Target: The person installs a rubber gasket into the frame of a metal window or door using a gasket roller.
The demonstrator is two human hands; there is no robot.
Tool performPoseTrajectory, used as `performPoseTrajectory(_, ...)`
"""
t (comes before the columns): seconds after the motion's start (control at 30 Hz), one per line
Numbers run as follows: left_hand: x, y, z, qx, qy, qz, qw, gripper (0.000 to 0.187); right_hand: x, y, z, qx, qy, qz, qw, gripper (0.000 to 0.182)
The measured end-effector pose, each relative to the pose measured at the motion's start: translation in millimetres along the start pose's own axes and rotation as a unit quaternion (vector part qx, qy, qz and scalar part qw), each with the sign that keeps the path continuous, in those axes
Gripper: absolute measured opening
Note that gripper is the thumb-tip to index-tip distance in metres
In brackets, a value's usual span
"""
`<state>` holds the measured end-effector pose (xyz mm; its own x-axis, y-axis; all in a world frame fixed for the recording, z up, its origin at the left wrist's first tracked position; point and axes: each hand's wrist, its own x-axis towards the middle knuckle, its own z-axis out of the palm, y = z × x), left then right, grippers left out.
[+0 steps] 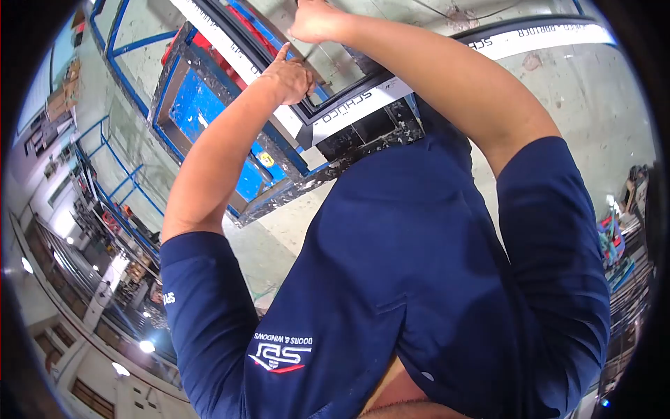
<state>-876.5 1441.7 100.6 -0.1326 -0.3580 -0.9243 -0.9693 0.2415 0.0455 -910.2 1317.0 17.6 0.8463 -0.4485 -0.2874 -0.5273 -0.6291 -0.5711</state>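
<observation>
A white window or door frame with black seals and "SCHÜCO" printing [345, 108] lies across the top of the head view. My left hand [287, 78] rests at the inner side of its near left corner, with the index finger stretched out and the others bent; nothing shows in its grasp. My right hand [315, 22] is farther up, above the frame's opening and close to the view's top edge. Its fingers are bent together, and whatever they hold is too small to name.
A paint-spotted stand with blue panels [199, 105] is under the frame's left side. Blue metal rails [125, 178] stand farther left. Another printed white profile [544, 38] runs across the upper right. Assorted items [614, 241] are at the far right.
</observation>
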Motion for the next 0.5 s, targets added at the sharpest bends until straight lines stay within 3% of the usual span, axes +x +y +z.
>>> performPoseTrajectory(0.03,-2.2,-3.3,-1.2,0.003,0.03,0.027,0.999,0.021,-35.8,-2.5,-19.5,0.021,0.016,0.011,1.0,0.039)
performPoseTrajectory(0.1,-6.1,7.2,-7.7,0.065,0.039,0.047,0.996,0.024,-78.4,-1.8,-36.7,0.047,0.032,0.029,0.998,0.032)
performPoseTrajectory(0.17,-6.7,13.3,-7.9,0.162,0.08,0.072,0.981,0.026,-94.8,2.9,-41.4,0.122,-0.117,0.01,0.986,0.029)
performPoseTrajectory(0.2,-6.6,17.4,-9.5,0.165,0.077,0.074,0.98,0.026,-103.0,5.0,-39.8,0.125,-0.115,0.012,0.985,0.029)
performPoseTrajectory(0.27,-5.6,25.7,-13.1,0.089,0.001,0.022,0.996,0.026,-117.5,8.2,-35.3,0.131,-0.21,-0.011,0.969,0.029)
performPoseTrajectory(0.4,0.5,23.4,3.2,0.141,0.087,0.013,0.986,0.027,-128.0,15.4,-10.1,0.098,-0.212,-0.032,0.972,0.029)
performPoseTrajectory(0.5,-2.4,18.5,-4.1,0.207,0.082,0.026,0.974,0.027,-136.0,16.4,-14.7,0.07,-0.206,-0.034,0.975,0.028)
